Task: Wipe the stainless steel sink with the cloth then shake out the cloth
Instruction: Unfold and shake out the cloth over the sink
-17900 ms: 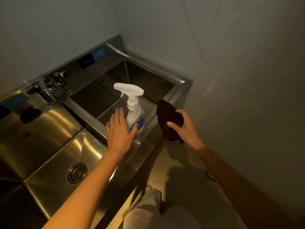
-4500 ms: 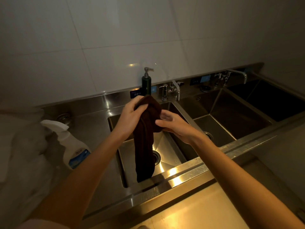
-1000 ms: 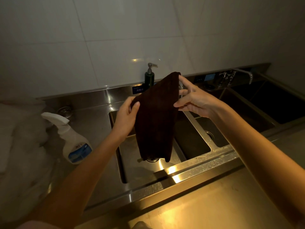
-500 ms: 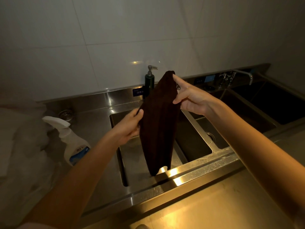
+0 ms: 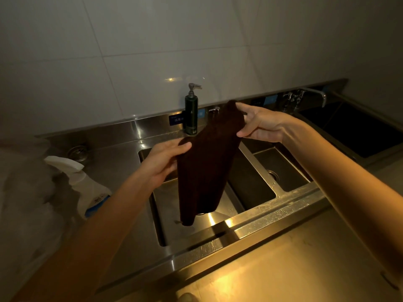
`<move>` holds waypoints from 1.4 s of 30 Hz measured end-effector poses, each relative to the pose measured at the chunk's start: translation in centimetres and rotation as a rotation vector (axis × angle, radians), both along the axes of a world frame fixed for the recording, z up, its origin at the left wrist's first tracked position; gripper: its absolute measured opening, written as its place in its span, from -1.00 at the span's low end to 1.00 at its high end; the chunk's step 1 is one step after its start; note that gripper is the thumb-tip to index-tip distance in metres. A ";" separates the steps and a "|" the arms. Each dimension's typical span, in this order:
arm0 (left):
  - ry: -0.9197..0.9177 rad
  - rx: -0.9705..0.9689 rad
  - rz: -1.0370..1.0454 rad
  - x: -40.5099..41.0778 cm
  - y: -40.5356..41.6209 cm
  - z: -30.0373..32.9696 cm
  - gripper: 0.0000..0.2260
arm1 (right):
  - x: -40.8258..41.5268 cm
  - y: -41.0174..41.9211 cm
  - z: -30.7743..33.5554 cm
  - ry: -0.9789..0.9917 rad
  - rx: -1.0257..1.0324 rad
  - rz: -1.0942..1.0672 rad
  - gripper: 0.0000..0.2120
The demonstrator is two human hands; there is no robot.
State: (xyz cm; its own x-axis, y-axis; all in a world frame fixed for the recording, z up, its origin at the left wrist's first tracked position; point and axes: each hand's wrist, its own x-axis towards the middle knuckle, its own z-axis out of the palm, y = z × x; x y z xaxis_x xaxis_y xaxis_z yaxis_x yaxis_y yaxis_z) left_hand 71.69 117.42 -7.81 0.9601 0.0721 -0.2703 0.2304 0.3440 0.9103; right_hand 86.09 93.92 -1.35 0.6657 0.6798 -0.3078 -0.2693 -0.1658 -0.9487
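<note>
The dark brown cloth (image 5: pixel 205 168) hangs in the air above the stainless steel sink (image 5: pixel 257 221), pinched at its 2 upper corners: the left hand (image 5: pixel 165 162) is closed on the lower, nearer corner with the thumb laid over the fabric, and the right hand (image 5: pixel 259 125) is clamped on the higher, farther corner with thumb and fingertips. That puts the top edge on a slant, rising from left to right, while the cloth's long axis drops almost straight down toward the basin on the left; its bottom edge ends just short of the sink's front rim, and I cannot tell whether it touches the metal. Both hands sit at the cloth itself, so neither needs to reach. The step in hand looks like the shake-out, which calls for a sharp up-and-down snap. Open room lies in front of the person and above the 2 nearest basins. Behind the cloth, just beside its upper left corner, stands a green pump bottle (image 5: pixel 191 114) against the backsplash, and a faucet (image 5: pixel 305 95) juts out farther right; a wide flick could clip either. A spray bottle (image 5: pixel 87 184) stands on the counter (image 5: pixel 122 162) to the left, under the left forearm and well apart from the cloth.
</note>
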 end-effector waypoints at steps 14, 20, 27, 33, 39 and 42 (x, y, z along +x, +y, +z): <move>-0.264 0.261 0.410 1.4 -0.4 1.5 -0.66 | -0.2 2.7 -5.3 0.144 -0.116 -0.160 -0.60; -0.217 0.475 0.513 1.9 2.5 1.3 -0.77 | -0.6 4.7 -4.0 0.036 -0.034 -0.070 -0.60; -0.199 0.713 0.460 2.7 3.2 2.4 -0.87 | 0.1 6.2 -2.9 -0.321 -0.300 -0.105 -0.74; -0.087 0.726 0.409 4.2 3.5 3.0 -0.91 | 0.2 7.1 -2.8 -0.473 -0.422 -0.194 -0.80; 0.148 0.510 0.207 3.9 4.5 4.1 -0.85 | 0.6 7.5 -3.2 -0.089 -0.391 -0.162 -0.70; 0.210 0.625 0.047 3.4 4.9 4.0 -0.70 | 1.0 7.4 -3.5 -0.010 -0.329 -0.150 -0.72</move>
